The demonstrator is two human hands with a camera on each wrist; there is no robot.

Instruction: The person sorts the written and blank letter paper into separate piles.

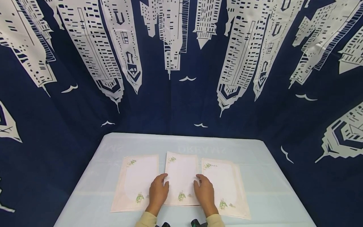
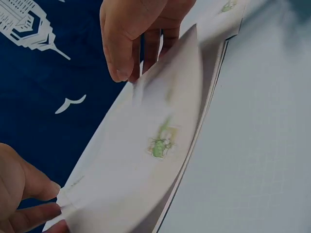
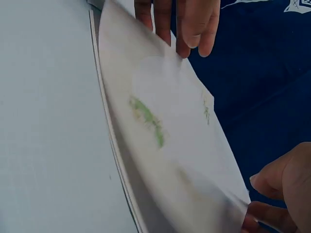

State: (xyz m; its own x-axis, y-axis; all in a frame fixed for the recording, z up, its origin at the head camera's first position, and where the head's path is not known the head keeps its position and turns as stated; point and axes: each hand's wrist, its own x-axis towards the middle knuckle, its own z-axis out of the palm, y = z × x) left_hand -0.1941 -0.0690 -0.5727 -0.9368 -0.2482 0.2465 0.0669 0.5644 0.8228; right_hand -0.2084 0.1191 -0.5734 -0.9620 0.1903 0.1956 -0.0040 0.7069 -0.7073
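One left hand [image 1: 158,191] and one right hand [image 1: 204,191] pinch opposite edges of the middle sheet [image 1: 182,176], lower centre of the frame; probably light, limp, easily creased: hold gently by both side edges.

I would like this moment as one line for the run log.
left hand: holds left edge of middle paper; right hand: holds its right edge; left papers: on table; right papers: on table
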